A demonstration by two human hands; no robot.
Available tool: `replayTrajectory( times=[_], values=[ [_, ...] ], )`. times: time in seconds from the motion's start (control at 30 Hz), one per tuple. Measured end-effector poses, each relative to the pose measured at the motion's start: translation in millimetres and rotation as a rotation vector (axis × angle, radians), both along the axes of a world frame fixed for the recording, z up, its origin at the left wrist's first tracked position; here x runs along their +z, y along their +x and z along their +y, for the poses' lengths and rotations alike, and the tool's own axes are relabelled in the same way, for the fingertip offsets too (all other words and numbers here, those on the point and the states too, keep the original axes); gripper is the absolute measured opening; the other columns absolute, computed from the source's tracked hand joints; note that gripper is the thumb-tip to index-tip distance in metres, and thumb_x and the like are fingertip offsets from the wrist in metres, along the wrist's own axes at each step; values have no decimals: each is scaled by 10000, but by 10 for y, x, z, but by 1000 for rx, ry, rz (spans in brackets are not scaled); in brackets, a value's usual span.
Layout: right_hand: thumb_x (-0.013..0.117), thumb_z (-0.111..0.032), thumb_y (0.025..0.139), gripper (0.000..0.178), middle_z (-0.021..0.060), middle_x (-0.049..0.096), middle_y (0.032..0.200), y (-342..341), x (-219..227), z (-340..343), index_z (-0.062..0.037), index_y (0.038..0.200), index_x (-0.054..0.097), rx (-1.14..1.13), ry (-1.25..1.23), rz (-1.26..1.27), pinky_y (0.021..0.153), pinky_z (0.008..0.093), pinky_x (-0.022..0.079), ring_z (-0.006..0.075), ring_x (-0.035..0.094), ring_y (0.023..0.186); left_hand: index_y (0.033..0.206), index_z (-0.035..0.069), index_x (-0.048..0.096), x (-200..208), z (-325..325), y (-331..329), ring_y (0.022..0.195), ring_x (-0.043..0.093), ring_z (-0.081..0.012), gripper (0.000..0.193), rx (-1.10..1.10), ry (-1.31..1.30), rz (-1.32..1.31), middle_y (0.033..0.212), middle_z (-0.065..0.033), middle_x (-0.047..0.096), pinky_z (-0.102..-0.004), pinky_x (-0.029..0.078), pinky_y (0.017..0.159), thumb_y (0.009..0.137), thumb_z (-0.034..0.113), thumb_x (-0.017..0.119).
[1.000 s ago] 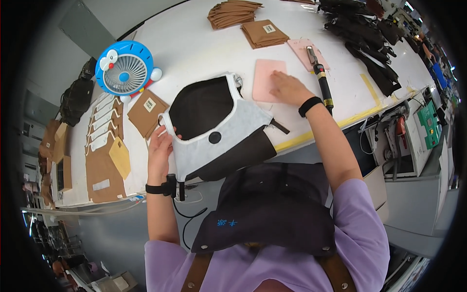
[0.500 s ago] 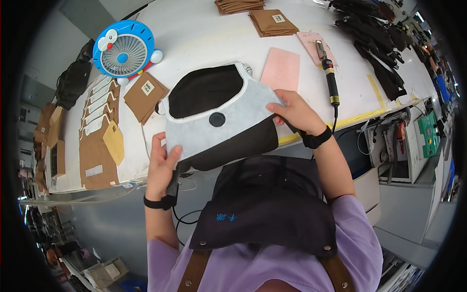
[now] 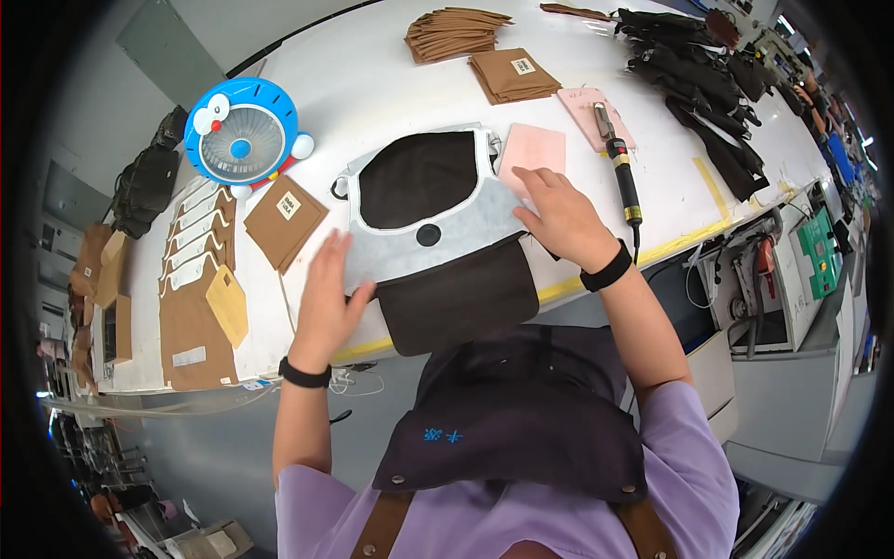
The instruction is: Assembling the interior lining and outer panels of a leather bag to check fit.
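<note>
A fabric bag piece [image 3: 503, 210] lies flat at the table's front edge. It has a light grey panel, a dark opening with a white rim, and a dark flap [image 3: 456, 293] hanging over the edge towards me. A round black disc [image 3: 428, 235] sits in the middle of the grey panel. My left hand [image 3: 326, 293] is open at the piece's left edge, fingers stretched and thumb apart. On the opposite side my right hand [image 3: 566, 219] is open too, its fingers spread over the grey panel's right edge. Whether either hand touches the fabric I cannot tell.
A blue cartoon-shaped fan [image 3: 240, 130] stands at the left, near brown labelled fabric pieces [image 3: 284, 224]. Pink boards [image 3: 535, 158] and a corded black hand tool [image 3: 624, 177] lie to the right. Brown stacks [image 3: 512, 74] and dark straps [image 3: 708, 112] lie farther back.
Both hands have let go of the bag piece and opened. The piece now rests flatter on the table, with its dark flap dropped straight over the front edge.
</note>
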State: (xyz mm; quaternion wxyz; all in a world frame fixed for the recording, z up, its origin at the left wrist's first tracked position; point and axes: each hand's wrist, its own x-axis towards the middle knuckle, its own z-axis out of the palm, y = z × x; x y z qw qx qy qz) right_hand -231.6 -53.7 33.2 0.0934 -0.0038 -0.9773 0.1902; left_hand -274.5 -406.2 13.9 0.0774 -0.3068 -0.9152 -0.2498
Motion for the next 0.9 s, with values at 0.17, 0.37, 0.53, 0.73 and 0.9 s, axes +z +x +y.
replayTrajectory(
  times=[0.17,0.37,0.53,0.73,0.9],
  values=[
    [578,-69,863,389,195,571,1235,-566,87,-213,48,1231,531,312,56,294,953,398,470,345,538,1164,1398,30,429,-160,155,239,1409,274,-402,647,-192,-375,-106,1486,-214,360,-554,221,1133,858,300,662],
    [525,-80,891,365,185,598,1223,-1234,-864,131,27,1239,550,312,264,197,998,396,448,322,538,1196,1459,66,340,-125,162,175,1422,247,-398,720,-245,-413,-175,1520,-211,301,-596,200,1122,880,367,642],
    [551,-120,890,233,180,668,1039,-1439,-340,123,-36,1063,683,228,-403,-60,889,379,489,318,626,997,1470,74,330,-211,-11,226,1433,204,-417,746,-254,-405,-191,1539,-221,247,-623,200,1108,877,405,640],
    [562,-230,904,352,176,605,1202,-1728,-550,88,-67,1212,606,170,-163,178,964,416,459,335,550,1151,1499,86,286,-286,65,234,1461,115,-408,784,-233,-411,-160,1564,-216,187,-614,141,1127,891,469,599],
    [518,-455,914,535,153,461,1422,-1763,-707,17,-121,1331,534,314,124,-155,1048,548,376,327,396,1341,1497,63,270,-268,161,228,1457,99,-428,796,-244,-414,-180,1561,-244,166,-622,105,1127,901,498,569]
  ],
)
